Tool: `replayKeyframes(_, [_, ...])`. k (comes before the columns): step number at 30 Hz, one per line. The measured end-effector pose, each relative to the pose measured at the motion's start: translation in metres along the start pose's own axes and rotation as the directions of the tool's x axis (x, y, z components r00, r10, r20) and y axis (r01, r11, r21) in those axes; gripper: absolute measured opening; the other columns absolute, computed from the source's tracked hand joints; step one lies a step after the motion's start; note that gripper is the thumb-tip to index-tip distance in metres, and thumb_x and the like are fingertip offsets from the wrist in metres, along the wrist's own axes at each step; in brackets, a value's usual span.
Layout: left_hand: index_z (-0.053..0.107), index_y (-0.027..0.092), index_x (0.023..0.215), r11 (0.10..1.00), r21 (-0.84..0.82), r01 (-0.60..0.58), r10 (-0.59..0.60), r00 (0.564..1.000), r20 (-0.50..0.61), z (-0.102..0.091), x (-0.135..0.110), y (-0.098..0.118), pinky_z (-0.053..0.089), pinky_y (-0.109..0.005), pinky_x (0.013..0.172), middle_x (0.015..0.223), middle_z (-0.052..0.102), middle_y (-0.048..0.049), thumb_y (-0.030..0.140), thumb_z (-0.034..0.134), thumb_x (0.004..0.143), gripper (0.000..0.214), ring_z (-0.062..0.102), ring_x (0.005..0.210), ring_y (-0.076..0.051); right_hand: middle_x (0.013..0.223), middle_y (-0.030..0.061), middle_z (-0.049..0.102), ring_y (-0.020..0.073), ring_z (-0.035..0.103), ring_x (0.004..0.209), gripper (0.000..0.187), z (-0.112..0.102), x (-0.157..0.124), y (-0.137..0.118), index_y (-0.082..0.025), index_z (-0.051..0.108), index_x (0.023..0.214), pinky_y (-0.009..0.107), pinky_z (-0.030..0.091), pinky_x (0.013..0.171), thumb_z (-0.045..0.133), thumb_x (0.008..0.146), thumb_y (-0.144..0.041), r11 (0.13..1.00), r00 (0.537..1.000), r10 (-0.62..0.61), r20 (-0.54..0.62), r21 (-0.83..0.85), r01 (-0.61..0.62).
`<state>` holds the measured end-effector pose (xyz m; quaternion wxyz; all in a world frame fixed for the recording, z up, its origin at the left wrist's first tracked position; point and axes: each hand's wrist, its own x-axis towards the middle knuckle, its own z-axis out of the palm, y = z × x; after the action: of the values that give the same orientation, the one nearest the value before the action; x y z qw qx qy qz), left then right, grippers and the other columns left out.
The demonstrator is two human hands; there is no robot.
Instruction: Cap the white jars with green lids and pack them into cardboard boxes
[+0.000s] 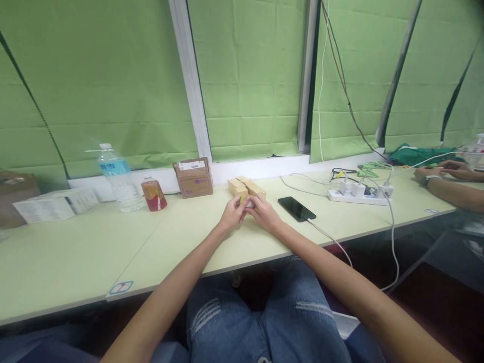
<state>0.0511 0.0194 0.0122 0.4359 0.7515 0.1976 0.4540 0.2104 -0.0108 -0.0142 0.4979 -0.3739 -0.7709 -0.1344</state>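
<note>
Over the table's middle, my left hand [230,214] and my right hand [263,214] meet, fingers closed together on a small yellow-green and white object [247,202]. Most of that object is covered by my fingers, and its kind cannot be made out. Just behind my hands stand several small tan boxes [238,188] in a tight group, partly hidden by my fingers. A black phone [297,208] with a white cable plugged in lies to the right of my right hand.
Left of the boxes stand a cardboard box [195,182], a red-orange drink bottle [154,194] and a large water bottle [124,181]. White boxes [49,206] lie farther left. On the right is a power strip [359,198] with cables; beyond it rests another person's forearm [449,194].
</note>
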Motion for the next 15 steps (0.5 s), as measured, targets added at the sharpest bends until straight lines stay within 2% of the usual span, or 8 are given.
replayKeyframes(7, [0.057, 0.018, 0.087, 0.995, -0.073, 0.065, -0.067, 0.997, -0.029, 0.0012, 0.0013, -0.0033, 0.034, -0.020, 0.033, 0.057, 0.043, 0.0065, 0.065, 0.063, 0.087, 0.047, 0.041, 0.040, -0.008, 0.106, 0.0111, 0.063, 0.0261, 0.064, 0.098, 0.026, -0.0002, 0.0006, -0.0022, -0.021, 0.059, 0.124, 0.041, 0.057, 0.086, 0.057, 0.101, -0.031, 0.999, 1.000, 0.008, -0.020, 0.039, -0.008])
replayKeyframes(15, [0.059, 0.017, 0.083, 0.984, -0.144, 0.105, -0.106, 0.994, -0.001, -0.0059, 0.0042, 0.0054, 0.034, -0.020, 0.034, 0.060, 0.046, 0.0044, 0.065, 0.070, 0.081, 0.049, 0.043, 0.042, -0.008, 0.111, 0.0115, 0.065, 0.0250, 0.066, 0.098, 0.031, 0.0014, 0.0014, -0.0029, -0.022, 0.058, 0.131, 0.040, 0.058, 0.086, 0.056, 0.102, -0.032, 0.995, 0.999, 0.002, -0.054, 0.097, 0.003])
